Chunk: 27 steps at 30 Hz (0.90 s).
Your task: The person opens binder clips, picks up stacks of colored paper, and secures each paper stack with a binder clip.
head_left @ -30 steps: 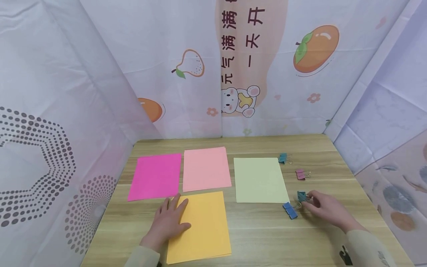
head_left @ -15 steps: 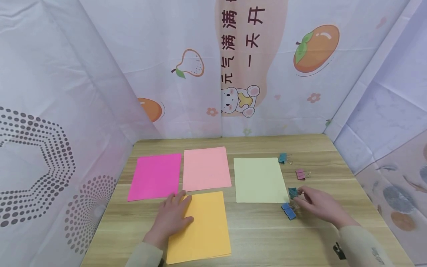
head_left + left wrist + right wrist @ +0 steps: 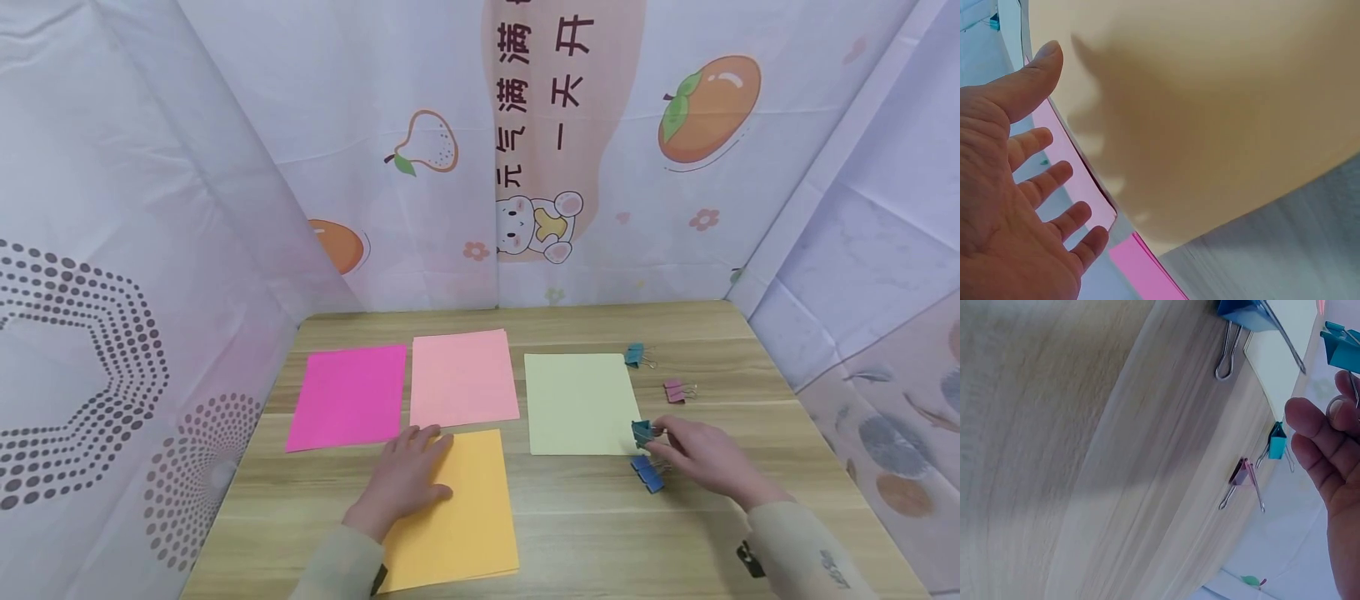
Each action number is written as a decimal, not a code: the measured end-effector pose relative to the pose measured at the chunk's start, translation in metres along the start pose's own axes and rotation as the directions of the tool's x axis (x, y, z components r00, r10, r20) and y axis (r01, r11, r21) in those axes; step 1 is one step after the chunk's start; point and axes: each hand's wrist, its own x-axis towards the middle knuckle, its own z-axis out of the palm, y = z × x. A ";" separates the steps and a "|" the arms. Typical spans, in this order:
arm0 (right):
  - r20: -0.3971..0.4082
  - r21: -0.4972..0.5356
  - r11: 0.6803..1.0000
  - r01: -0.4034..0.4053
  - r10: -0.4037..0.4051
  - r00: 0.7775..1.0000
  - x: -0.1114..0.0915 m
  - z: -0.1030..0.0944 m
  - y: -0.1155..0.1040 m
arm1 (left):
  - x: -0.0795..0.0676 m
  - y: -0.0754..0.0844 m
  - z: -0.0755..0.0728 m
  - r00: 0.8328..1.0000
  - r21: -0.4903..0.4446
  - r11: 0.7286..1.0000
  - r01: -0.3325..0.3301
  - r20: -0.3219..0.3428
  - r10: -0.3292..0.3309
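My right hand [image 3: 701, 454] pinches a teal binder clip [image 3: 642, 432] by its wire handles. The clip overlaps the lower right edge of a pale green square sheet [image 3: 581, 404] in the head view. Just below that clip lies a blue binder clip [image 3: 647, 473], partly near the thumb. In the right wrist view, the held teal clip [image 3: 1341, 350] shows above the fingertips. My left hand [image 3: 405, 479], fingers spread, is over the left side of a stack of orange-yellow square paper [image 3: 468, 521]; the left wrist view shows its fingers and the shadow on the paper [image 3: 1241, 125].
A second teal binder clip [image 3: 634, 355] and a pink binder clip [image 3: 675, 392] lie at the back right of the wooden table [image 3: 577, 533]. Light pink paper [image 3: 463, 379] and magenta paper [image 3: 347, 398] lie behind the orange stack. Printed curtains [image 3: 427, 208] hang around the table.
My right hand has moved left with the teal clip, up to the pale green sheet's edge. The blue clip has shifted slightly left. My left hand has moved right and a little forward.
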 end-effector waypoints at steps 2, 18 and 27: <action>0.003 -0.007 1.000 0.002 -0.002 1.000 0.001 0.001 -0.002 | 0.002 0.000 0.001 1.000 -0.003 1.000 0.003 0.010 -0.003; 0.021 -0.048 0.997 0.062 -0.061 0.998 0.014 0.012 -0.012 | 0.004 -0.002 0.002 0.999 0.013 0.999 0.038 0.024 -0.038; 0.030 -0.053 0.994 0.096 -0.094 0.995 0.021 0.014 -0.023 | 0.009 -0.002 0.002 0.997 0.003 0.998 0.068 0.042 -0.068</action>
